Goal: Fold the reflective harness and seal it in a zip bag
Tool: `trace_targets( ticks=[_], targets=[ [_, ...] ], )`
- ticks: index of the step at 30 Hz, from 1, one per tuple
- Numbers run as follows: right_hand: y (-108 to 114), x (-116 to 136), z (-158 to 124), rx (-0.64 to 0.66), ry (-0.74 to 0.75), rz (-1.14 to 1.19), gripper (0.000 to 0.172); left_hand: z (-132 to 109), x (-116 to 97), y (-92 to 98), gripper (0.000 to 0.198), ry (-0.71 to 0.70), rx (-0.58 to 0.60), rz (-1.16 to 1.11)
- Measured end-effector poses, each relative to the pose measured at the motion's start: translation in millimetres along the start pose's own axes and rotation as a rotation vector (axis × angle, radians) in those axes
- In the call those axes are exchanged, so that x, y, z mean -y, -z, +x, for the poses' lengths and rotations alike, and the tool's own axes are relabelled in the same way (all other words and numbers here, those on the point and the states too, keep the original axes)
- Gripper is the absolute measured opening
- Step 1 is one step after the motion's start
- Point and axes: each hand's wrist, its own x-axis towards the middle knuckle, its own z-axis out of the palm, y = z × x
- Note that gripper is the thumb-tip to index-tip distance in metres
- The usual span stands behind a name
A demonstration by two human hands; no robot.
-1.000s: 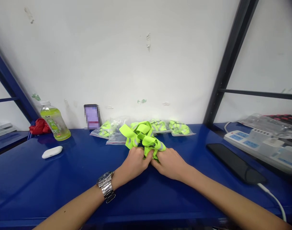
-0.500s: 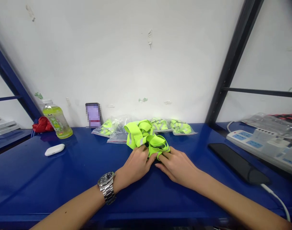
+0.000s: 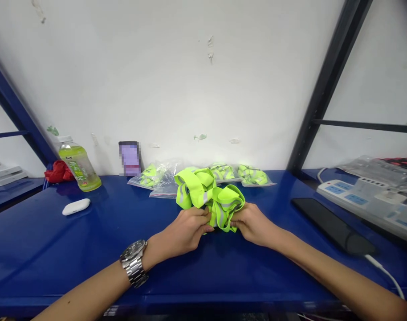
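Observation:
A bundle of neon yellow-green reflective straps (image 3: 223, 203) with grey stripes lies looped in the middle of the blue table (image 3: 123, 249). My left hand (image 3: 190, 227), with a metal watch (image 3: 135, 262) on its wrist, pinches the bundle's left side. On the opposite side my right hand (image 3: 255, 224) grips it, its fingertips partly hidden by the loops. Right behind the bundle lies a clear zip bag (image 3: 165, 191). Similar straps in clear bags lie along the wall, one bag of straps (image 3: 150, 176) to the left and another (image 3: 253, 175) to the right.
A phone (image 3: 130, 158) leans on the wall. At left stand a drink bottle (image 3: 78, 165), a red cloth-like item (image 3: 59, 172) and a white earbud case (image 3: 76, 207). A black phone (image 3: 333, 225) on a cable and a power strip (image 3: 360, 196) lie at right.
My hands have moved apart to the two sides of the strap bundle. Its front part is lifted and spread a little wider between them.

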Motion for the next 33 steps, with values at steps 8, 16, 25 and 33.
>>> trace_targets(
  ticks=[8,16,25,33],
  targets=[
    [-17,0,6,-0.238,-0.137,0.039,0.024,-2,0,-6.1,0.014,-0.005,-0.047,0.130],
    [-12,14,3,-0.076,0.074,-0.214,0.021,-2,-8,7.3,0.027,-0.158,0.060,0.358],
    [-2,12,9,-0.013,0.111,-0.116,0.016,0,-6,3.2,0.024,-0.264,0.001,0.685],
    [-8,23,26,-0.005,-0.085,0.168,0.027,-11,0,-1.2,0.028,0.108,-0.100,0.000]
  ],
)
